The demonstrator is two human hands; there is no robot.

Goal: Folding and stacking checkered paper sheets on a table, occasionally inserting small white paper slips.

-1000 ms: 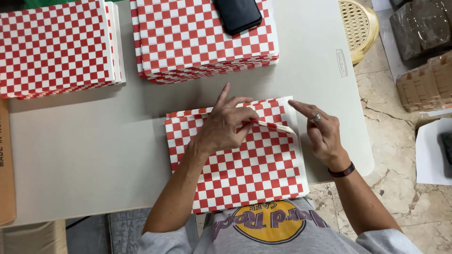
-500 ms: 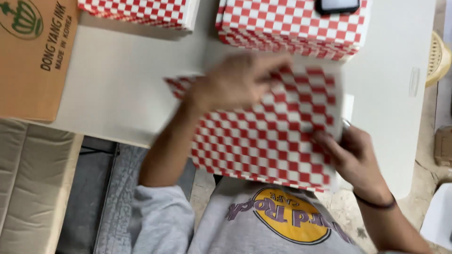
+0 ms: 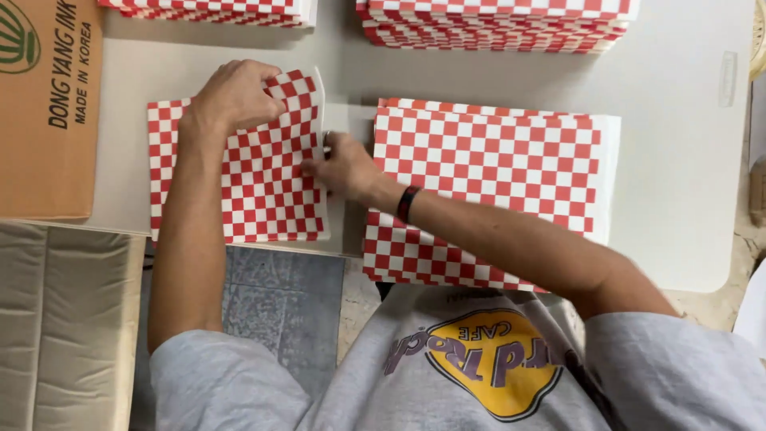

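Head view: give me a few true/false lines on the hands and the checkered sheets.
1. Left hand grips the top of the folded sheet. True.
2. Right hand rests on the cardboard box. False: it touches the folded sheet's right edge.
3. A flat checkered stack lies right of the folded sheet. True.
4. The right wrist is bare. False: it wears a dark band.
5. The table is black. False: it is light grey.
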